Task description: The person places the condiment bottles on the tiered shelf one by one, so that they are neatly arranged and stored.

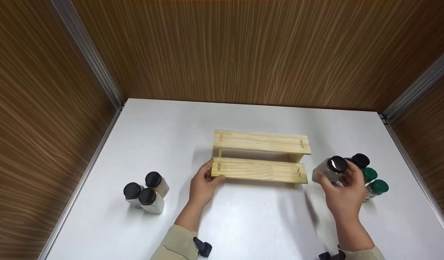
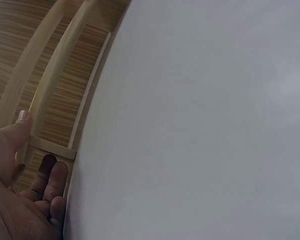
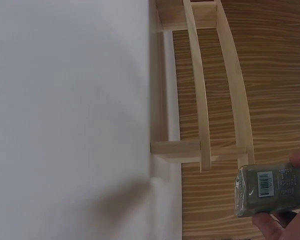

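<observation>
A pale wooden two-step rack (image 1: 259, 171) stands on the white table. My left hand (image 1: 202, 186) grips the left end of its lower step, thumb on the front edge; in the left wrist view the fingers (image 2: 55, 182) curl by the rack's side piece. Just right of the rack, my right hand (image 1: 344, 196) holds a black-capped spice jar (image 1: 323, 171) between thumb and fingers. The jar looks raised and tilted. In the right wrist view, a barcode label shows on the jar (image 3: 270, 189), near the rack's end (image 3: 205, 155).
Behind my right hand stand two green-capped jars (image 1: 379, 186) and at least one black-capped jar (image 1: 361, 160), partly hidden. Three black-capped jars (image 1: 153, 200) are grouped at the left. Wood-grain panels (image 1: 222, 54) enclose the white table (image 1: 250, 224) at the back and sides.
</observation>
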`<state>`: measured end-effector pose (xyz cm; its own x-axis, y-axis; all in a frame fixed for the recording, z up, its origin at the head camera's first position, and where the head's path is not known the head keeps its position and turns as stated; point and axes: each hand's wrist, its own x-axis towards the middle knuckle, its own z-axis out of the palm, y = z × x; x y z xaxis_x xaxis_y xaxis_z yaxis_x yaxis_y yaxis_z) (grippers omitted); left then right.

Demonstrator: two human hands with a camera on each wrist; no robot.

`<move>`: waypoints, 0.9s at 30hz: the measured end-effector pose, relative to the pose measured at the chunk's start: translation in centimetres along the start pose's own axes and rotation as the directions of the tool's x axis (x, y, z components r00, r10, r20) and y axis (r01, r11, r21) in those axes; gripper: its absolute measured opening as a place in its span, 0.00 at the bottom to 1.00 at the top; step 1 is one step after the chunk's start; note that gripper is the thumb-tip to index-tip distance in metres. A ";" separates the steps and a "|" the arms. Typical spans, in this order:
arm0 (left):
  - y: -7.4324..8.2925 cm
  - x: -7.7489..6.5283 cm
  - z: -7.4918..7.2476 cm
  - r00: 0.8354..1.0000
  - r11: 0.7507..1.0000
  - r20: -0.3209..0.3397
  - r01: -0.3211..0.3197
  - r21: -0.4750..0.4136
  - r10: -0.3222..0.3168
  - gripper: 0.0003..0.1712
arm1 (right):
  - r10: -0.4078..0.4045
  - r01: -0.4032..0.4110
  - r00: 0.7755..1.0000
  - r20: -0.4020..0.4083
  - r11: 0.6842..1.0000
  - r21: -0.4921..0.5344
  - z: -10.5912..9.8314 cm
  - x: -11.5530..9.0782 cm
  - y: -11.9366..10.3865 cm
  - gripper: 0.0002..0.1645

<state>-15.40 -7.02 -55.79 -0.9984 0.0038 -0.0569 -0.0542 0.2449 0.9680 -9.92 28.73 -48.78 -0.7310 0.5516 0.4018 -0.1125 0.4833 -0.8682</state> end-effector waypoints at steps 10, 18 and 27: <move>0.0 -0.1 0.2 1.000 1.000 -0.014 -0.008 0.023 0.009 0.45 | -0.057 0.056 0.998 0.027 0.998 0.024 1.4 0.3 -1.2 0.37; -0.1 -0.3 0.4 0.999 1.000 -0.040 -0.002 0.018 0.003 0.45 | -0.079 0.074 0.996 0.040 0.991 0.110 3.1 0.3 -2.5 0.39; -0.2 -0.5 0.6 0.997 0.995 -0.057 -0.052 0.090 0.057 0.45 | -0.112 0.094 0.990 0.090 0.978 0.186 5.3 0.4 -3.5 0.37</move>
<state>-14.89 -6.46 -56.12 -0.9992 -0.0377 0.0127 -0.0005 0.3305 0.9438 -13.37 23.64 -47.09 -0.7713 0.4303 0.4690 -0.3042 0.3980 -0.8655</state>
